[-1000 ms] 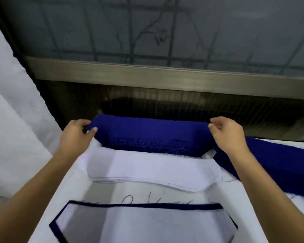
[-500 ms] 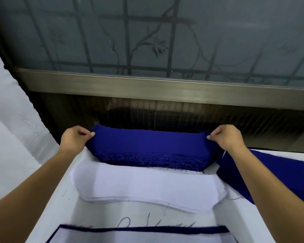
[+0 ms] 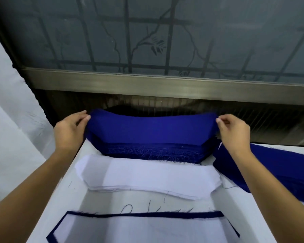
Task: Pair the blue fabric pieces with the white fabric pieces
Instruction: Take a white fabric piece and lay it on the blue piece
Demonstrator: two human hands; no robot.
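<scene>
Blue fabric piece [image 3: 151,127] pinched by left hand [image 3: 68,130], right hand [image 3: 233,132].

Window: I see a frosted grey glass pane with etched branches [image 3: 147,41], high beyond the left hand [image 3: 69,130].
Sill: brushed metal bar [image 3: 165,86], beyond the right hand [image 3: 235,132].
Tabletop: white, pen-scribbled surface [image 3: 98,199], nearer than both hands.

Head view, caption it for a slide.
Left hand and right hand pinch the top blue fabric piece over the blue stack, behind the white fabric stack.
</scene>
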